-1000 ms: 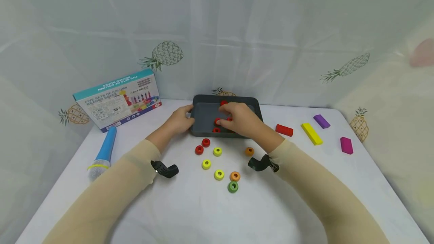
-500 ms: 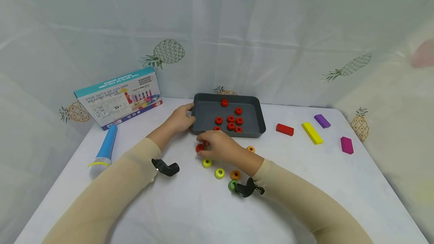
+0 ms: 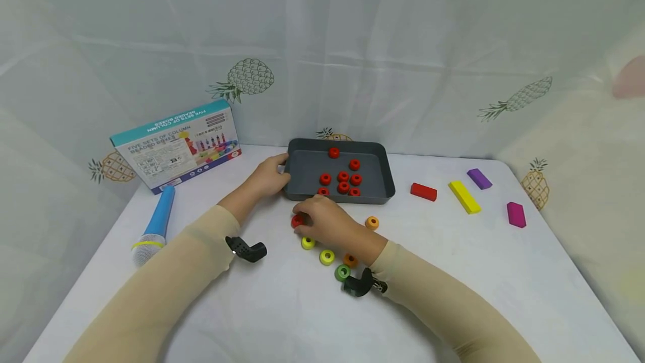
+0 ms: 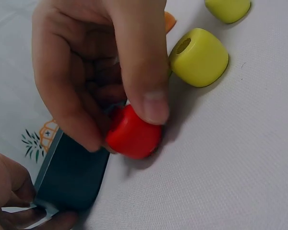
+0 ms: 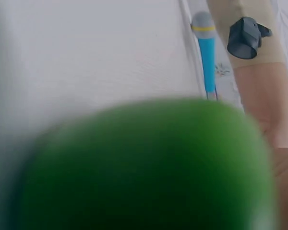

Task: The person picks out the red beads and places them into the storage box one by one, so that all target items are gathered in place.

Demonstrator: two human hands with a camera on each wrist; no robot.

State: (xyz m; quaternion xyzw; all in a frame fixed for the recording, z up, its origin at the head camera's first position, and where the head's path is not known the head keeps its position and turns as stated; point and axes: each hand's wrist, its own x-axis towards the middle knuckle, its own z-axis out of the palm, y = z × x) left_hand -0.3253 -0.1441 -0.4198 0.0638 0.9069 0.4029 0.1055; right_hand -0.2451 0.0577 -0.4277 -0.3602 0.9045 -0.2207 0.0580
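Head view, left to right: left hand point(image 3: 269, 177) gripping the near-left corner of the grey tray point(image 3: 384, 168); right hand point(image 3: 327, 222), just near of the tray, pinching a red bead point(image 3: 297, 220) on the table at its leftward-pointing fingertips.

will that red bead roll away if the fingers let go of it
Probably, if it lands on its rounded side: the red bead looks barrel-shaped and smooth. Set hole-up like the yellow bead, it should sit still. It seems rigid, pinched undeformed by the right hand.
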